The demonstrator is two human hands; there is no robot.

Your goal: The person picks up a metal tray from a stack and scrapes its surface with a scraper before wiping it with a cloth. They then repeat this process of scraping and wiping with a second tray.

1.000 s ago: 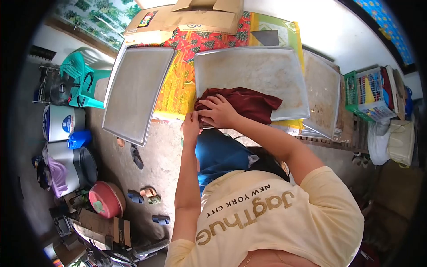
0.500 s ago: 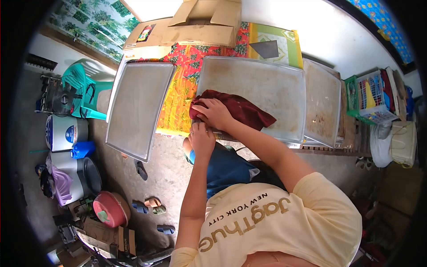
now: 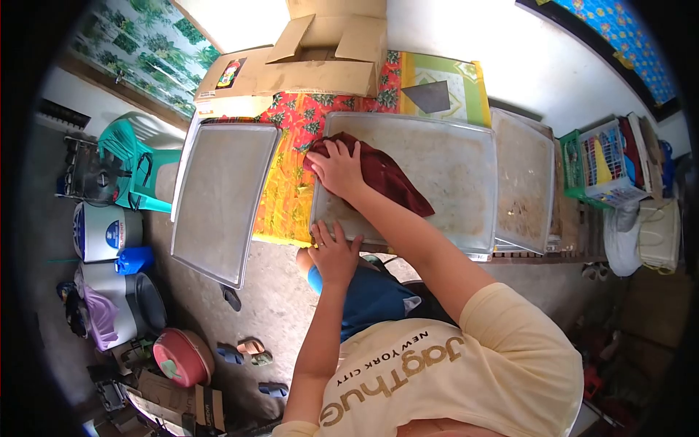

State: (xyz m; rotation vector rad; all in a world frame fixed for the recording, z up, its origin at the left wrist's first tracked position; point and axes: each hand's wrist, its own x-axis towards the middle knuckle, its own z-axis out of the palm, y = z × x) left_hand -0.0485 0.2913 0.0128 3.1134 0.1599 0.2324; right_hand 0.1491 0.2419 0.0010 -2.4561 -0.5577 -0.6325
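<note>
A dark red cloth lies bunched on the left part of a large grey metal tray. My right hand presses down on the cloth's left end, fingers curled over it near the tray's left rim. Below it, my left hand rests at the tray's near left corner. Its fingers are spread and touch the edge, with nothing held in them. The tray's surface shows brownish stains, and part of it is hidden by the cloth and my right forearm.
Another grey tray stands to the left, overhanging the table. A stained tray lies at right beside a crate. Behind is an open cardboard box on a red patterned tablecloth. A green chair and slippers are leftward.
My right hand has slid the cloth slightly leftward and up the tray. My left hand has come away from beside the cloth, down to the near corner, with its fingers spreading.
</note>
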